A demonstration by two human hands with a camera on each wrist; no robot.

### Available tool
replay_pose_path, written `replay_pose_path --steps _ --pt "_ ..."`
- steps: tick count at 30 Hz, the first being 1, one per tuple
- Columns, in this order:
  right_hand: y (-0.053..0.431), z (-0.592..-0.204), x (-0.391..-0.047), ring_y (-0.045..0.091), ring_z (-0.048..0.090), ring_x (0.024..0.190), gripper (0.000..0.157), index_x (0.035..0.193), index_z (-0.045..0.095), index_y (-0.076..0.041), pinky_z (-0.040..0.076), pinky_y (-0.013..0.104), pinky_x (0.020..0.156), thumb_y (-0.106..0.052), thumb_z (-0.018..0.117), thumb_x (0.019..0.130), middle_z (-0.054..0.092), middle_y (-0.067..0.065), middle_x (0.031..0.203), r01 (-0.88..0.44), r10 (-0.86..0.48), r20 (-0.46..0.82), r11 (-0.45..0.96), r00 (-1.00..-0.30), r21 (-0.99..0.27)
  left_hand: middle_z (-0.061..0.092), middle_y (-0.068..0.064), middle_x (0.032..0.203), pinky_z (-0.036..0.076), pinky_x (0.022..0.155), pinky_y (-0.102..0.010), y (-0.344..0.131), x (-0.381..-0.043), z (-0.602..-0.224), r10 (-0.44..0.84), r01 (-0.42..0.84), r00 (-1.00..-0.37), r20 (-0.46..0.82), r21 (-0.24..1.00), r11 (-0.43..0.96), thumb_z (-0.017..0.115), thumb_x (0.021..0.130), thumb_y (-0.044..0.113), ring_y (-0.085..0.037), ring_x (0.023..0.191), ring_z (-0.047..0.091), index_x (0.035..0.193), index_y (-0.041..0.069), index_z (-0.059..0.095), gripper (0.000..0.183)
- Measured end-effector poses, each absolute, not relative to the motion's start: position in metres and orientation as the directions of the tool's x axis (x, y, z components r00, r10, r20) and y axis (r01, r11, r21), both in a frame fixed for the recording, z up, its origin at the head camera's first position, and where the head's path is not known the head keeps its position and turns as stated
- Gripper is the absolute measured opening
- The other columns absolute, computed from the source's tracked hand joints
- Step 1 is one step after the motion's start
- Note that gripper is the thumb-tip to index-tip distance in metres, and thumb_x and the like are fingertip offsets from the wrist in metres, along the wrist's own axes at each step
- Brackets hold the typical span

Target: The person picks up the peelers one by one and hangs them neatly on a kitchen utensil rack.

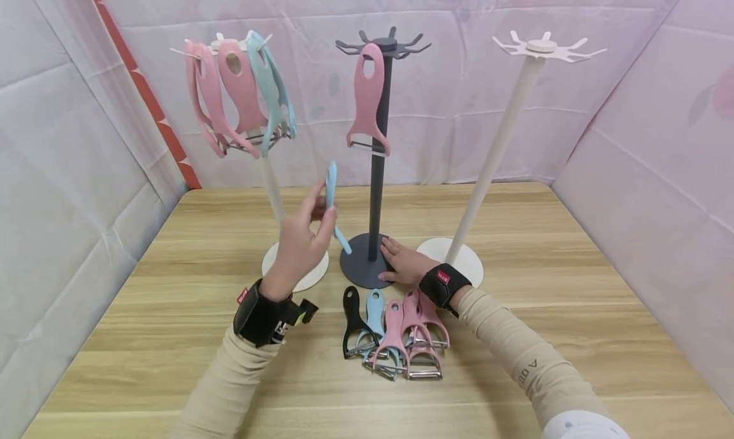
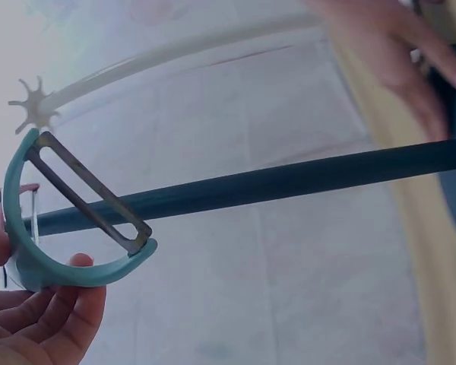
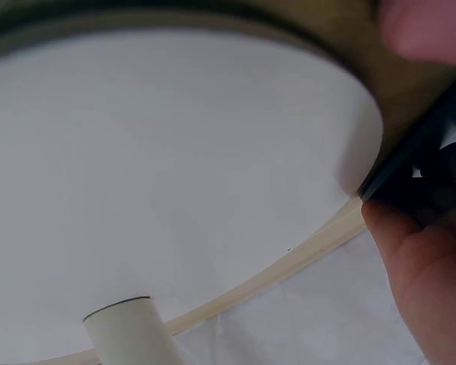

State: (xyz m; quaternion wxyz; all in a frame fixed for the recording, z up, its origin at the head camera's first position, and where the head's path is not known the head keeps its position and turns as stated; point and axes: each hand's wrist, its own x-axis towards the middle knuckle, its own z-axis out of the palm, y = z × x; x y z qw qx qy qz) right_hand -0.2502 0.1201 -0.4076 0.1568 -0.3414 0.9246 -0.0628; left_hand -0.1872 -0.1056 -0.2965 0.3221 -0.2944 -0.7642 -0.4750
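In the head view my left hand [image 1: 301, 241] pinches a light blue peeler [image 1: 331, 187] between thumb and fingers, raised above the table left of the dark stand's pole [image 1: 376, 190]. The left wrist view shows its curved blue frame and metal blade [image 2: 87, 190]. One pink peeler [image 1: 369, 95] hangs from the hook ring of the dark stand. My right hand [image 1: 406, 262] rests on the right side of the round dark base [image 1: 358, 267], fingers extended. Below, a pile of peelers lies on the table: a black peeler [image 1: 352, 318], a blue peeler [image 1: 375, 308] and several pink peelers [image 1: 394, 327].
At left, a white stand [image 1: 272, 187] carries several pink peelers [image 1: 239, 85] and blue peelers [image 1: 266, 88] on its hooks. A second white stand [image 1: 496, 152] with bare hooks leans rightward in view, its base [image 1: 473, 267] beside my right wrist. Patterned cloth [image 1: 459, 107] walls the table.
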Motion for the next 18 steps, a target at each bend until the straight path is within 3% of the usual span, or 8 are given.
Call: replay_pose_path --steps 10,13,18 --pt "0.121 -0.413 -0.251 0.037 0.011 0.135 0.072 0.138 0.021 0.012 0.019 0.041 0.107 -0.036 0.050 0.093 0.011 0.028 0.146 -0.621 -0.661 -0.236 0.750 -0.712 -0.226 0.065 -0.019 0.085 0.052 0.065 -0.027 -0.100 -0.208 -0.234 0.085 0.857 -0.399 0.913 0.338 0.389 0.051 0.087 -0.002 -0.023 0.070 0.062 0.122 -0.014 0.048 0.037" --pt "0.120 -0.414 -0.251 0.037 0.011 0.135 0.072 0.138 0.021 0.012 0.019 0.041 0.108 -0.036 0.050 0.093 0.011 0.028 0.146 -0.625 -0.664 -0.231 0.748 -0.711 -0.225 0.065 -0.019 0.082 0.051 0.064 -0.026 -0.096 -0.212 -0.220 0.071 0.855 -0.373 0.925 0.313 0.413 0.052 0.088 0.000 -0.022 0.067 0.061 0.121 -0.014 0.048 0.036" --pt "0.118 -0.413 -0.248 0.038 0.011 0.135 0.071 0.138 0.021 0.012 0.019 0.041 0.108 -0.034 0.050 0.093 0.011 0.029 0.146 -0.627 -0.667 -0.226 0.745 -0.710 -0.230 0.064 -0.019 0.083 0.050 0.066 -0.025 -0.093 -0.218 -0.203 0.044 0.833 -0.394 0.918 0.336 0.440 0.051 0.090 0.004 -0.023 0.068 0.061 0.124 -0.013 0.045 0.039"
